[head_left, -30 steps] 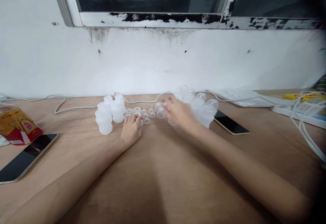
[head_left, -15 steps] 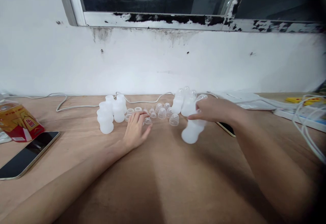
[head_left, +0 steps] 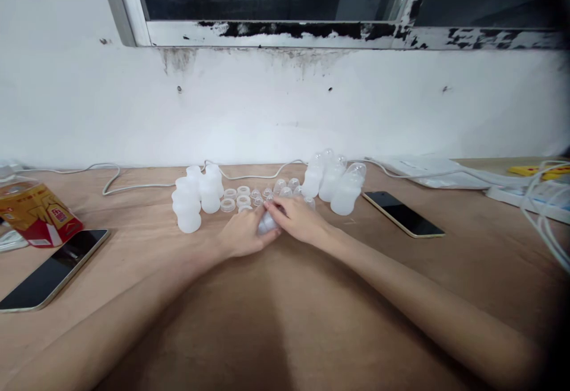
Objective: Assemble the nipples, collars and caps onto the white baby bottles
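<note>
My left hand (head_left: 243, 234) and my right hand (head_left: 301, 219) meet at the middle of the table, fingers closed around a whitish translucent bottle part (head_left: 267, 223). The fingers cover most of it, so its full shape is hidden. Just behind the hands lie translucent rings (head_left: 228, 204), small clear nipples (head_left: 256, 194) and clear domed caps (head_left: 293, 183). Open white baby bottles (head_left: 187, 216) stand in a group to the left. On the right, several bottles with clear domed caps (head_left: 345, 195) stand upright.
One phone (head_left: 53, 269) lies at the left beside a red and yellow carton (head_left: 40, 213). Another phone (head_left: 403, 214) lies right of the capped bottles. A white cable (head_left: 253, 177) runs along the wall; a power strip (head_left: 525, 201) with cords sits far right.
My right hand has let go of a capped bottle, now standing on the right, and moved left to meet my left hand. My left hand has shifted slightly right, closing on a whitish part.
</note>
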Motion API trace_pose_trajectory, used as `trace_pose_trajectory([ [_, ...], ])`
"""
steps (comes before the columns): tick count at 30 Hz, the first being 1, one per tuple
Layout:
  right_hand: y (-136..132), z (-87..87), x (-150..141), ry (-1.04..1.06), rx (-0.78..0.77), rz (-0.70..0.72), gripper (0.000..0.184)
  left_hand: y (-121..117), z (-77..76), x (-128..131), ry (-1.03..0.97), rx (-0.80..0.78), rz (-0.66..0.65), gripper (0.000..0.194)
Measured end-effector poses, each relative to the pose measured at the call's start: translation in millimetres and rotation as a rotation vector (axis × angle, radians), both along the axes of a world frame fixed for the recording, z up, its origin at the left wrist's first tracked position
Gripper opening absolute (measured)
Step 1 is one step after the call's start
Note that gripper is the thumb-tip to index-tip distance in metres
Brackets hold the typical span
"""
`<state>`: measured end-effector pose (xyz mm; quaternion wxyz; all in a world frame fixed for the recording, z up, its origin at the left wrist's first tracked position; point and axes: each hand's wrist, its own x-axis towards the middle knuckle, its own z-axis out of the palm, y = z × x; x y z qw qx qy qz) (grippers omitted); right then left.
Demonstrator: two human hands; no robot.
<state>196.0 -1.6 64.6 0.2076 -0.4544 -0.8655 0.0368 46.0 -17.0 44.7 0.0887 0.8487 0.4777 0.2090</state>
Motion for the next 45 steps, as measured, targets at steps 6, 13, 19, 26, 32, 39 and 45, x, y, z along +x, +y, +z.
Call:
trace_pose_trajectory([
  [6,7.0,-11.6,1.8,-0.093,0.111,0.124,0.037,6.3,2.1,-7.0,0.059,0.004,-0.052,0.048],
  [13,23.3,8.6,28.9,0.029,0.193,0.185,0.031,14.4,7.9,-18.2,-0.252,-0.081,-0.041,0.049],
  [19,39.5,-1.0,37.1,-0.237,0.098,0.228,0.023,22.8,5.9,-24.9,-0.384,-0.092,0.051,0.041],
  [26,38.5,-16.6,28.6,-0.349,0.126,0.232,0.018,23.5,3.6,-25.5,-0.419,-0.115,0.021,0.037],
  [32,34.6,6.1,32.1,-0.153,0.162,0.189,0.019,23.9,3.3,-23.9,-0.399,-0.108,0.028,0.041],
  [39,31.3,20.5,40.9,-0.197,-0.207,0.293,0.023,23.5,5.0,-24.1,-0.36,-0.07,0.052,0.041],
  [45,31.8,-4.9,27.5,-0.308,-0.319,0.293,0.031,23.1,4.6,-24.9,-0.36,-0.078,0.039,0.039],
])
